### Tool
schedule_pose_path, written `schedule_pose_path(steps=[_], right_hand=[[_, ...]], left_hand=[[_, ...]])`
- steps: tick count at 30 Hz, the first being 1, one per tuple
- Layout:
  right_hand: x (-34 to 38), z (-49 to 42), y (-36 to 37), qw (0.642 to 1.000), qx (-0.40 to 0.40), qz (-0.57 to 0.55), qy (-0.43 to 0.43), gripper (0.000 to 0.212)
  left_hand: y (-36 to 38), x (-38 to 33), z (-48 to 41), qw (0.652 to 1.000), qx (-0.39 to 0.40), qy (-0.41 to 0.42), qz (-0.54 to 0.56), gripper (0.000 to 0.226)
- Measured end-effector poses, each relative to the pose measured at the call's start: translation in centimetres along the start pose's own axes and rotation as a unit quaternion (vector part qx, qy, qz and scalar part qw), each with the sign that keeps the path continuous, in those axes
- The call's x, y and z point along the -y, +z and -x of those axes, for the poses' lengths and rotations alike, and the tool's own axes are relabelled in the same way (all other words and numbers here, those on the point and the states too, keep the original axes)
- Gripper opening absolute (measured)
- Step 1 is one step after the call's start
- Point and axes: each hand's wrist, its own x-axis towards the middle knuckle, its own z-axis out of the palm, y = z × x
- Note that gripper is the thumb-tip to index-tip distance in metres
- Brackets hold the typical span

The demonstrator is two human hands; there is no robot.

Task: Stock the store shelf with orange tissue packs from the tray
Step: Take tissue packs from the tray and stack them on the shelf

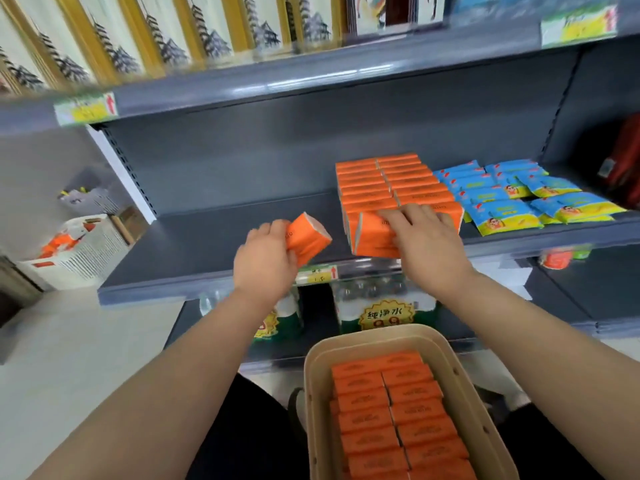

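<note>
Two rows of orange tissue packs (391, 181) stand on the grey middle shelf (214, 251). My right hand (420, 233) presses down on the front orange pack (374, 237) of those rows, at the shelf's front edge. My left hand (265, 254) grips a single orange pack (306, 239), tilted, just left of the rows above the shelf. Below, a beige tray (311, 375) holds several more orange packs (398, 410) in two columns.
Blue and yellow packets (512, 195) lie right of the orange rows. The shelf left of my hands is bare. Bottled water packs (381, 306) sit on the lower shelf. A white basket (76, 251) stands on the floor at left. Boxed goods line the top shelf.
</note>
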Motion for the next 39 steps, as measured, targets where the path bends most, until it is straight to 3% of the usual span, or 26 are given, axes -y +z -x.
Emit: schedule_pose_path(steps=[6,11,16,23,30,39], right_hand=[[-0.6,-7.7,-0.3,1.000,-0.018,0.015,0.003,0.060],[-1.6,-13.6,1.2,0.998,-0.045,0.033,-0.023,0.058],[-4.4,-18.9,4.6,0.999,0.001,0.039,0.012,0.061],[-7.6,-24.1,10.6,0.999,0.032,0.035,-0.027,0.060],[-9.8,-25.7,12.8,0.998,0.032,0.021,-0.043,0.063],[-9.8,-26.7,12.3,0.998,0.040,-0.025,-0.050,0.063]], left_hand=[[-0.3,1.1,-6.9,0.998,0.061,-0.006,-0.032,0.038],[1.8,1.6,-13.2,0.998,0.063,-0.016,-0.019,0.040],[5.5,1.9,-19.5,0.996,0.081,-0.027,-0.037,0.039],[12.7,1.4,-27.7,0.990,0.118,-0.001,-0.081,0.045],[17.5,0.4,-32.5,0.985,0.066,0.031,-0.159,0.047],[18.7,0.5,-32.8,0.998,0.009,0.030,-0.049,0.052]])
